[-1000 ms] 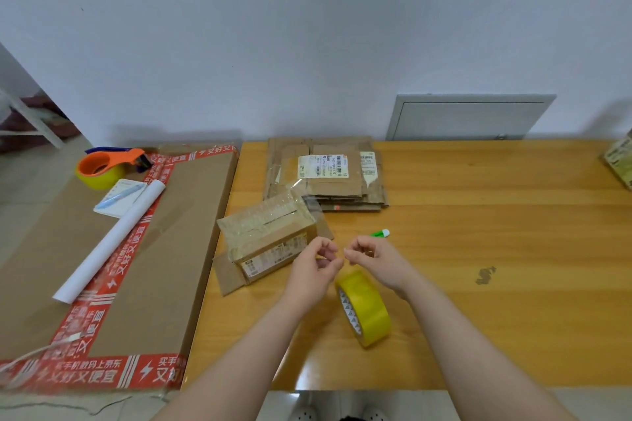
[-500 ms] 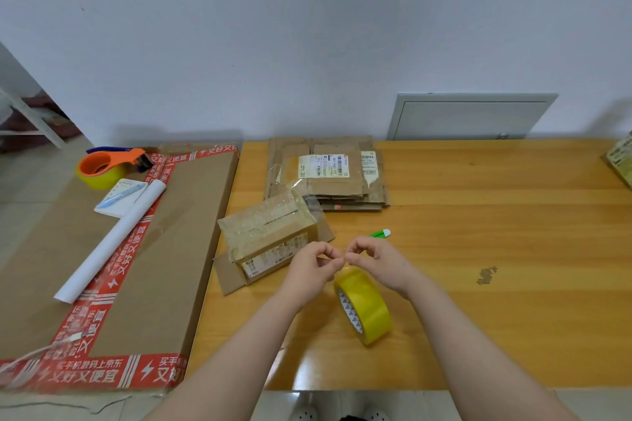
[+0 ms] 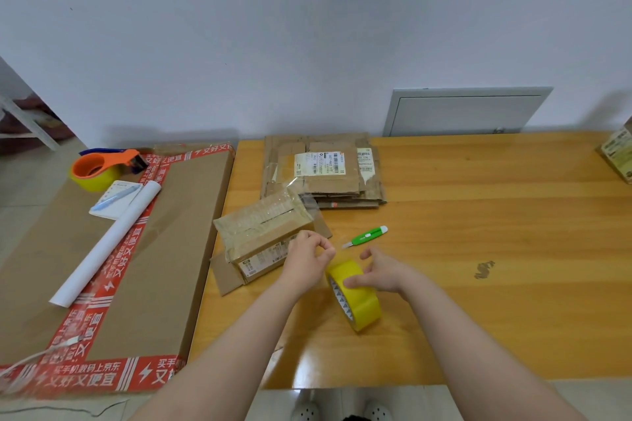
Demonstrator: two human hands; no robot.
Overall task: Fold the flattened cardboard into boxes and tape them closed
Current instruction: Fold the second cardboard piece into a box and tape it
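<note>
A yellow tape roll [image 3: 357, 297] stands on edge on the wooden table [image 3: 496, 249], near its front. My right hand [image 3: 381, 272] holds the roll, thumb on its outer band and fingers curved over the far side. My left hand [image 3: 307, 260] pinches the tape's loose end just left of the roll's top. A small folded cardboard box [image 3: 263, 232], its top covered in clear tape, sits directly left of my left hand. A stack of flattened cardboard [image 3: 325, 171] lies behind it by the wall.
A green utility knife [image 3: 367, 236] lies just beyond my hands. Left of the table, a large flat carton [image 3: 136, 267] with red tape carries an orange tape dispenser [image 3: 99, 166], a notepad [image 3: 114, 196] and a white paper roll [image 3: 106, 243]. Another box [image 3: 619, 154] sits far right.
My hands were pinched together above the roll. Now the right hand has dropped onto the roll, while the left stays pinched on the tape end.
</note>
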